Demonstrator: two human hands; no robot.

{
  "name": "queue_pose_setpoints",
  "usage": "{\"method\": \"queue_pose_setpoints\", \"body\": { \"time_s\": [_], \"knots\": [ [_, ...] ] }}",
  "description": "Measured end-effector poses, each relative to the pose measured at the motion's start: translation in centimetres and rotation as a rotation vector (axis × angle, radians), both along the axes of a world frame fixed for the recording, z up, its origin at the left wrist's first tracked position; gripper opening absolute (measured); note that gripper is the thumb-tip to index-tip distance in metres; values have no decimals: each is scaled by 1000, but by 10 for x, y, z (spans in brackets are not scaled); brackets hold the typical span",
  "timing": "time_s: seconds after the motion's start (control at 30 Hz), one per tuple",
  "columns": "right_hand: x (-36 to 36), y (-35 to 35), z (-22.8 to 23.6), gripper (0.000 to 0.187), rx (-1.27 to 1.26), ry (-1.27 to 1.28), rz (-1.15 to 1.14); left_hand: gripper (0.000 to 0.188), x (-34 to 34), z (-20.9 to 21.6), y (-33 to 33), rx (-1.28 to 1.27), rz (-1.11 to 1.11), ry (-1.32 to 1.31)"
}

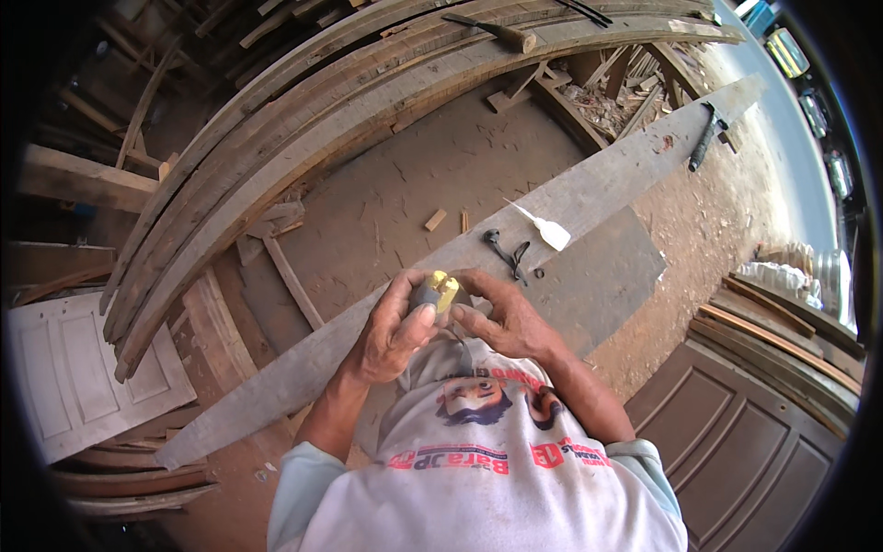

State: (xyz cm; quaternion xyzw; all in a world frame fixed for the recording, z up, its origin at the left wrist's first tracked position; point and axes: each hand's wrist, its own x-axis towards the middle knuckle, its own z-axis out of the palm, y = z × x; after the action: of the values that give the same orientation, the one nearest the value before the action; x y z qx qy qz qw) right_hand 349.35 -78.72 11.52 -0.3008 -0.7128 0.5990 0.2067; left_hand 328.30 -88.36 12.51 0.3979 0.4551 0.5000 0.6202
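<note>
Yellow-tipped grey piece [444,293]: on my remote feed, left hand [397,329] and right hand [504,317] clasp it (hiding its sides), near the plank's [612,187] white nozzle [552,234] and black strap [501,250].

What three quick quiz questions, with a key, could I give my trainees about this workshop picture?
1. Multiple choice: what colour is the bottle lying on the plank?
A) red
B) white
C) green

2. True or false: the yellow object lies out of reach of the left hand and right hand.

3. Fill in: the white door is on the person's left; the brown door is on the person's ____.

Key: 1. B; 2. False, it is between the two hands; 3. right.
</note>
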Motion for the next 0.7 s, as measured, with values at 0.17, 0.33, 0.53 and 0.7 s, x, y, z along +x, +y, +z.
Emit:
{"method": "queue_pose_setpoints", "body": {
  "time_s": [0.17,0.33,0.53,0.7],
  "knots": [
    [16,2,-9,31,-84,-55,1,52,4,6,2,-30,-3,23],
    [44,-1,-4,34,-24,-60,-43,51,13,9,-3,43,87,170],
    [73,-30,-12,23,201,-131,-13,49,23,6,-5,75,200,232],
    [97,-41,-2,19,236,-220,67,49,27,-3,-6,139,201,272]
  ]
}}
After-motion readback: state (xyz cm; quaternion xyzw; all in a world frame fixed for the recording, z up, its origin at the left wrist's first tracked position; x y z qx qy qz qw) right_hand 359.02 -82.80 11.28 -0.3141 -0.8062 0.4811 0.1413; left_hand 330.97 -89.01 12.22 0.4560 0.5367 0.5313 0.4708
